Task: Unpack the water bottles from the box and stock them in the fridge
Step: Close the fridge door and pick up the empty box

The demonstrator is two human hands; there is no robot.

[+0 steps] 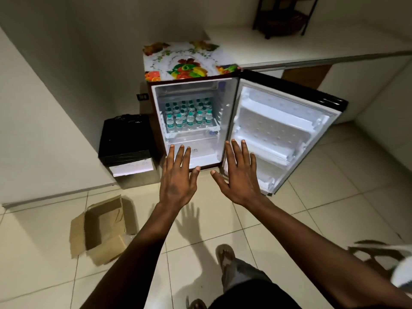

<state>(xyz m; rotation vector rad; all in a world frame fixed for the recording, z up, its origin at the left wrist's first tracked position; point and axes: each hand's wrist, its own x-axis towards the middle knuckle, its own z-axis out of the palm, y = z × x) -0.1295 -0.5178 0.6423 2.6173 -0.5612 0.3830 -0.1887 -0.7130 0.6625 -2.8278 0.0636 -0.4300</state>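
Note:
A small fridge (160,121) stands against the wall with its door (285,130) swung wide to the right. Several small water bottles (189,117) with green caps stand in rows on its white middle shelf. On the floor at the left lies a brown cardboard box (100,228), open on its side, with nothing visible inside. My left hand (178,179) and my right hand (238,177) are stretched out in front of the fridge, palms down, fingers spread straight. Neither hand holds or touches anything.
A black-wrapped box (124,139) sits left of the fridge. A fruit-patterned cover (182,61) lies on the fridge top. A white counter (312,45) runs above the door at the right, with a dark stand on it. My sandalled feet (225,255) stand on the tiled floor.

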